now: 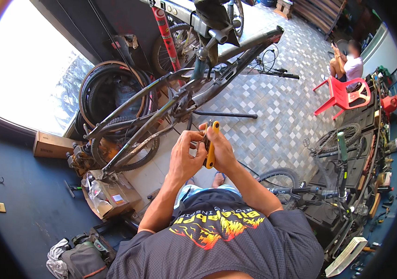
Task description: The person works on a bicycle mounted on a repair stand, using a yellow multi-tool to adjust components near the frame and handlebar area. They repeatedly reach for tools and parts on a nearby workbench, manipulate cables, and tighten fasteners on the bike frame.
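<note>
The right hand [222, 151] grips a yellow folding tool [211, 151], the left hand [183, 158] curls against it; a slip might drop it below both.

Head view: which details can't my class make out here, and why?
All in the head view:
Yellow tool: partly hidden by the left hand and right hand.
Cardboard box: contents partly covered by clear plastic.
Dark shirt: cut off by the lower edge.
Wall tools: some too small to identify.

Left hand [185, 156] bent, fingers curled; right hand [221, 151] gripping.
</note>
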`<state>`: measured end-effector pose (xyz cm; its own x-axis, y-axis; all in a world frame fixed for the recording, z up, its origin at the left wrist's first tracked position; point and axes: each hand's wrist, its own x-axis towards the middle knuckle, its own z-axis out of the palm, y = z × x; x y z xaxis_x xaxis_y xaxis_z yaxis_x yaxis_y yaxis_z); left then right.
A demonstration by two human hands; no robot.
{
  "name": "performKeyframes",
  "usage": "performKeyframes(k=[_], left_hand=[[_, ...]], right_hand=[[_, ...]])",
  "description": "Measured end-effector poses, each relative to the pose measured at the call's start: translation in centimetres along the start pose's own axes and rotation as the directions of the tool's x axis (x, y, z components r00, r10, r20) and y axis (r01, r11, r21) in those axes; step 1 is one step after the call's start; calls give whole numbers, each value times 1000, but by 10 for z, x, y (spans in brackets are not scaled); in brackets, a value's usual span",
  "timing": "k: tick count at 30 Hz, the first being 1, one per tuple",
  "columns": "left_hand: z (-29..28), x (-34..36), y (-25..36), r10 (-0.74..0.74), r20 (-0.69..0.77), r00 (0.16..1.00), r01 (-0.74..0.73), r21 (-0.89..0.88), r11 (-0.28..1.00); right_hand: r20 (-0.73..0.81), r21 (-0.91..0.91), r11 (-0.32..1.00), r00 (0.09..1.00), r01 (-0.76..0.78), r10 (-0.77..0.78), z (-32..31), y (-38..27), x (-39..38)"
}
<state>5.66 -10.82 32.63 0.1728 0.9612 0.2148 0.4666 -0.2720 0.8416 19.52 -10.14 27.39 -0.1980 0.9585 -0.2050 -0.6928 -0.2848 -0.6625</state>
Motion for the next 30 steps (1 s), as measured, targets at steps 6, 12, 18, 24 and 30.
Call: performKeyframes(k=[6, 12, 18, 24, 30], left_hand=[[-15, 20, -18, 88, 65, 994, -80, -110, 991], [-41, 39, -22, 162, 218, 963, -162, -17, 987], [-51, 52, -29, 128, 318, 939, -159, 72, 985], [-50, 47, -40, 52, 299, 953, -69, 45, 997], [-64, 52, -43, 87, 358, 930, -80, -34, 996]], right_hand=[[42, -170, 985, 999, 13, -6, -2, -3, 11], [-7, -89, 991, 995, 100, -101, 19, -7, 20], [-126, -6, 991, 983, 130, -130, 30, 6, 39], [-105, -9, 983, 978, 182, -182, 31, 21, 42], [-102, -120, 977, 977, 175, -187, 32, 18, 46]])
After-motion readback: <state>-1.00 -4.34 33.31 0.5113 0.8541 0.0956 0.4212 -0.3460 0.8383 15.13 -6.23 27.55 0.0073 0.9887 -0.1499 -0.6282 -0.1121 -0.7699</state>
